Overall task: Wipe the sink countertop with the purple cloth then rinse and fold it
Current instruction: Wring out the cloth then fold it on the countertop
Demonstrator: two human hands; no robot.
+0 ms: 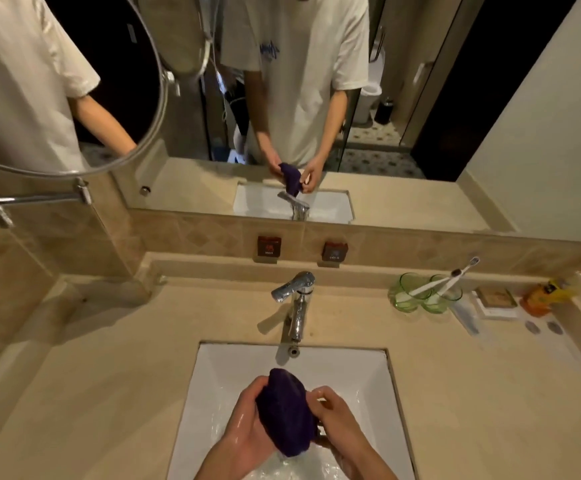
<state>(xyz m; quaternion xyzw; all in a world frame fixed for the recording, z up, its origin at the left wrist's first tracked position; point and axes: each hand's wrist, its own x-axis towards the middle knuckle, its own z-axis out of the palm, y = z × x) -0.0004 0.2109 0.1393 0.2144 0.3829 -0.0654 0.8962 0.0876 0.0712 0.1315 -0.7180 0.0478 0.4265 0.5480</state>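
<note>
We are holding the purple cloth (287,412) bunched over the sink (368,368), so drips are falling into the basin. Our left hand (247,424) is cupping and gripping it; our right hand (334,417) is pinching its edge. The faucet (297,299) appears off, suggesting wringing.

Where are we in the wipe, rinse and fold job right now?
Wiping cannot be judged from this view. In hand: the rinse stage. The left hand and right hand both grip the bunched, wet-looking purple cloth over the sink, below the faucet; whether water runs is unclear. Left: folding, since the cloth is not yet flat.
</note>
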